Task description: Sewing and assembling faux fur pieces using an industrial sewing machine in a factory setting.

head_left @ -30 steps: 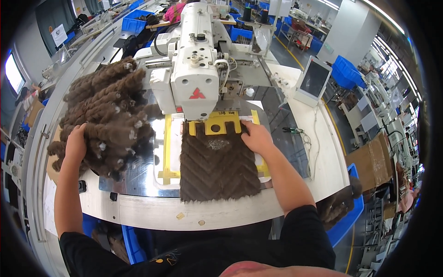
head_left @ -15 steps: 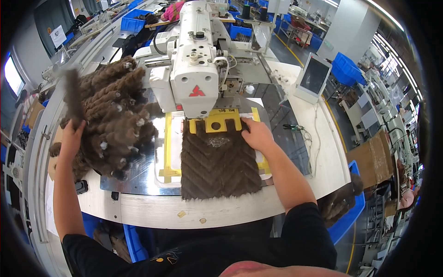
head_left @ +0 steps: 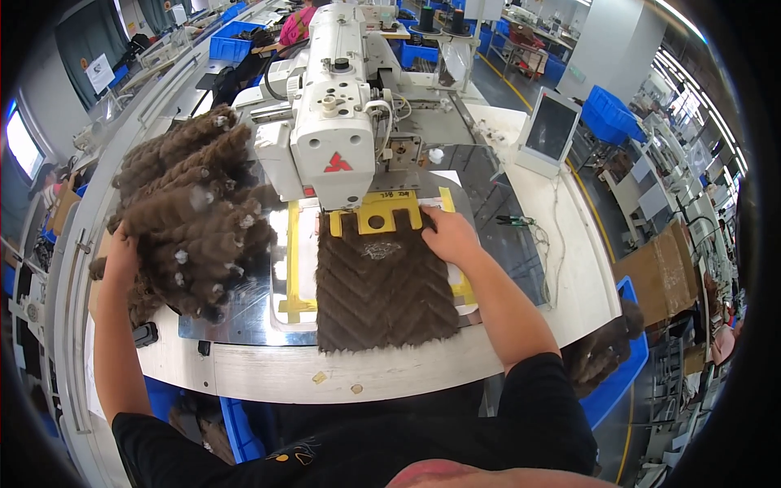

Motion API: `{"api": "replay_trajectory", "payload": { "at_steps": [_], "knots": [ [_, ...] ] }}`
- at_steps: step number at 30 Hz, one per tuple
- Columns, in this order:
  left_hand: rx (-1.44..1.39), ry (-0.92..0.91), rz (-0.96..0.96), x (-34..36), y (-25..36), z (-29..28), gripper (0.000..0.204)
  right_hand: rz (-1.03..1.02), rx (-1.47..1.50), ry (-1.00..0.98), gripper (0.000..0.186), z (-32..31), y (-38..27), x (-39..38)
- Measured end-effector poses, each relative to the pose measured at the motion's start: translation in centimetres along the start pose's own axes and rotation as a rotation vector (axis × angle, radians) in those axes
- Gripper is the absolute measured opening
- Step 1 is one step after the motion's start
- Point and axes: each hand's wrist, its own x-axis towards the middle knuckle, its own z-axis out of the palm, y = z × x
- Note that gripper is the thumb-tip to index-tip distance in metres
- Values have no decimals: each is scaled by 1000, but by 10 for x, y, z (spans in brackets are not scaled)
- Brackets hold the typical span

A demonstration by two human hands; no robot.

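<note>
A white sewing machine head (head_left: 329, 122) stands over a yellow slotted template (head_left: 389, 203) on the top edge of a brown chevron fur panel (head_left: 384, 289). My right hand (head_left: 447, 236) has bent fingers gripping the panel's upper right edge beside the template. At the left, my left hand (head_left: 124, 248) has its fingers closed on fur at the edge of a heap of brown fluffy pieces (head_left: 191, 224); its fingertips are partly buried. The panel lies over a yellow-taped white plate (head_left: 294, 289) on a shiny metal bed (head_left: 521, 268).
A screen (head_left: 549, 126) stands at the back right, with green-handled snips (head_left: 512, 221) nearer me. Blue crates (head_left: 606, 118) stand beyond. A bin of fur (head_left: 602, 354) and cardboard (head_left: 657, 272) are right of the curved table (head_left: 285, 374). A person in pink (head_left: 294, 28) works behind.
Half a second ago a blurred fur strip stood raised above my left hand; it is now down on the heap. My right hand has barely moved.
</note>
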Motion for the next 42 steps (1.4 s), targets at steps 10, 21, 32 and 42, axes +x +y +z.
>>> {"api": "replay_trajectory", "payload": {
  "at_steps": [10, 21, 32, 42],
  "knots": [
    [-546, 262, 78, -3, 34, -9, 28, -29, 20, 38, 51, 1, 5, -2],
    [-716, 562, 273, 43, -2, -18, 24, 11, 14, -14, 52, -3, -4, -1],
    [-802, 681, 147, 23, 44, -41, 35, -15, 18, 14, 50, 1, -4, 0],
    [-1324, 233, 319, -94, 150, 98, 16, -20, 106, 110, 49, -16, -15, -11]
  ]
}}
